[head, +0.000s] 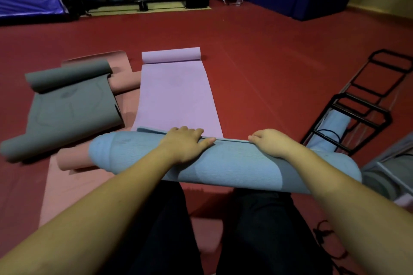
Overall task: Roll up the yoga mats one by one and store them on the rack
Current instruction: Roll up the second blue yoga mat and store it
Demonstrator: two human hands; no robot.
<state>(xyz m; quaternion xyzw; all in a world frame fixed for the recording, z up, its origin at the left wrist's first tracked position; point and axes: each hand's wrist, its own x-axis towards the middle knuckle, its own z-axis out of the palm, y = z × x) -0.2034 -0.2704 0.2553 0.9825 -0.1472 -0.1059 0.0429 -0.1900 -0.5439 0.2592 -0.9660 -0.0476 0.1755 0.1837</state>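
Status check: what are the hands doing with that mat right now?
Both hands, left and right, press flat on rolled blue foam mat. Black wire rack at right. Path clear.

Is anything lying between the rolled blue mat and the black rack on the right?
Nothing visible blocks it. The rolled light-blue foam yoga mat, under both hands, ends just short of the black metal wire rack, which already holds another blue roll.
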